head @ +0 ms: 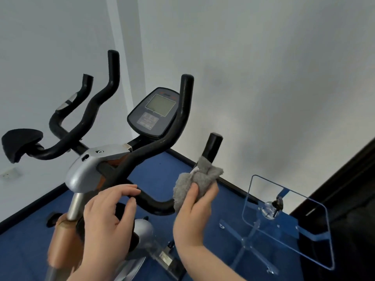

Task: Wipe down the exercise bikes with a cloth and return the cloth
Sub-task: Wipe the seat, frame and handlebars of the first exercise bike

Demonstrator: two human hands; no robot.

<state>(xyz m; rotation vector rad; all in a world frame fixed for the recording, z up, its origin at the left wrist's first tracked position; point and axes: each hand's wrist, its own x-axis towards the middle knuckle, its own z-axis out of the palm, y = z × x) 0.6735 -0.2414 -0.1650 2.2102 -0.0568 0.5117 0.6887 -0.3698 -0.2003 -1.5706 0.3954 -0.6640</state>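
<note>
Grey cloth (195, 184) bunched in your R hand (192, 216) round the bar (156, 203): squeeze, slide w/ full wrap; L hand (107, 218) loose, holding nothing.

Bar under my cloth: the grey fuzzy cloth (197, 184) in my right hand (192, 218) wraps the black padded handlebar (158, 203), hiding that stretch and the grip's lower end.
My forearms: both run off the bottom edge.
Bike frame: my left hand (107, 222) covers part of the silver post (76, 205); the base is cut off below.
Console: the grey display panel (156, 112) has buttons too small to read.
Clear plastic stand (288, 220): its far right side fades into darkness.
</note>
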